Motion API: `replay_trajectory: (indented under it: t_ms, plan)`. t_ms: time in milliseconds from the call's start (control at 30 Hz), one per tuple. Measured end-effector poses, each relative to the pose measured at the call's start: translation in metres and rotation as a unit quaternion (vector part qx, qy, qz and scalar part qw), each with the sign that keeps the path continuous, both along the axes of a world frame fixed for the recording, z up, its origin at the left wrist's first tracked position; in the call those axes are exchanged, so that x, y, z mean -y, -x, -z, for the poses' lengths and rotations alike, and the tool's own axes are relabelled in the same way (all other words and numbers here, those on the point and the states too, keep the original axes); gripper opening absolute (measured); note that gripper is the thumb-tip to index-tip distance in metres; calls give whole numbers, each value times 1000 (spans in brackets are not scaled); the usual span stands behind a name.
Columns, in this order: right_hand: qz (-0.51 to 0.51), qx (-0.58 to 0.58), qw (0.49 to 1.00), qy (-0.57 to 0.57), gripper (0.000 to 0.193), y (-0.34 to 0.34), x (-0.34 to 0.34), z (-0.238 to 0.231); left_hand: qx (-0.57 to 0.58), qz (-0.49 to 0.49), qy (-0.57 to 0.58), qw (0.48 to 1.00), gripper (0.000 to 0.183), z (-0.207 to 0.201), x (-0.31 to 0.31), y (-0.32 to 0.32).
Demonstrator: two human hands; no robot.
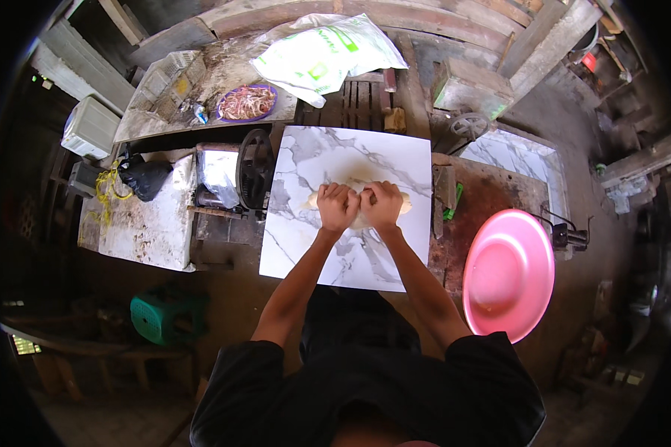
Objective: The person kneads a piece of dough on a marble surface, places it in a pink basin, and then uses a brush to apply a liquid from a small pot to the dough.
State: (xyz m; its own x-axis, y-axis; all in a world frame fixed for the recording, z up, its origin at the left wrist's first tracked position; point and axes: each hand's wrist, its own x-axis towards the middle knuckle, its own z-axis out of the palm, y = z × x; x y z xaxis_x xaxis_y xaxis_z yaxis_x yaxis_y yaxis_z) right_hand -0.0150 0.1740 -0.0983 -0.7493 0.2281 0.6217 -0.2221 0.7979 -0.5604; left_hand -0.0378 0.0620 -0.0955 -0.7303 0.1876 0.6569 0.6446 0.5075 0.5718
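Note:
A pale lump of dough [405,203] stretches sideways across a square white marble-patterned board [343,261], its two ends showing beyond my hands. My left hand [338,205] presses on its left part with the fingers curled in. Close beside it, my right hand [381,204] bears down on the right part, also with curled fingers. The two hands nearly touch at the thumbs, and they cover most of the dough's middle. Both forearms reach forward, straight from my body.
A large pink basin [499,276] stands right of the board. To the left are a black handwheel [255,170] and a black plastic bag [145,177]. Farther back lie a purple-rimmed tray of reddish strips [247,103] and a white-green sack [328,59]. A green stool [156,316] stands lower left.

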Motion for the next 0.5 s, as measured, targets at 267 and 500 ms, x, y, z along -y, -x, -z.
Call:
replay_trajectory:
  t_ms: [267,500]
  plan:
    - [-26,19,998,-61,3,2,-14,18,122,-12,63,990,23,22,0,7]
    - [54,167,979,-106,13,-1,3,29,111,-24,127,985,23,38,-1,-8]
